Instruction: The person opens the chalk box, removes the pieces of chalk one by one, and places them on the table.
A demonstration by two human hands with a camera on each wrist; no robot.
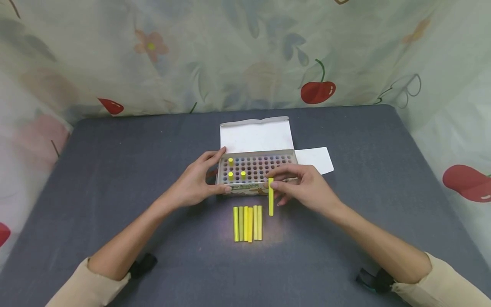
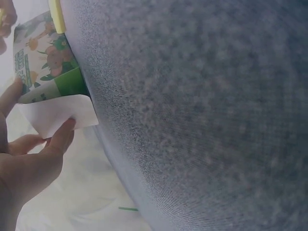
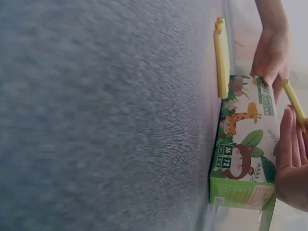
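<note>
A grey table [image 1: 115,179] carries an open cardboard box [image 1: 256,188], placed centrally with its lid flap [image 1: 256,135] folded back toward the far edge. The interior of the box is a perforated tray of many round holes arranged in rows. Three holes at the left end are occupied by upright yellow sticks [image 1: 230,162]; two sit in the near row and one behind them. The remaining holes appear dark, and their contents cannot be determined from the head view. The front wall of the box bears a printed animal and leaf pattern, visible in the right wrist view [image 3: 243,154].

The left hand [image 1: 195,181] holds the left end of the box, fingers curled over the top edge and thumb against the front wall. The left wrist view shows fingertips [image 2: 65,132] touching a white flap at the corner of the box [image 2: 43,67].

The right hand [image 1: 303,187] pinches a single yellow stick [image 1: 270,197] between thumb and fingers, held near its upper end. The stick hangs roughly vertical, just in front of the front wall of the box, right of centre.

Six loose yellow sticks [image 1: 247,223] lie side by side on the table, parallel and touching, just in front of the box. A white card [image 1: 316,158] lies flat beside the right end of the box.
</note>
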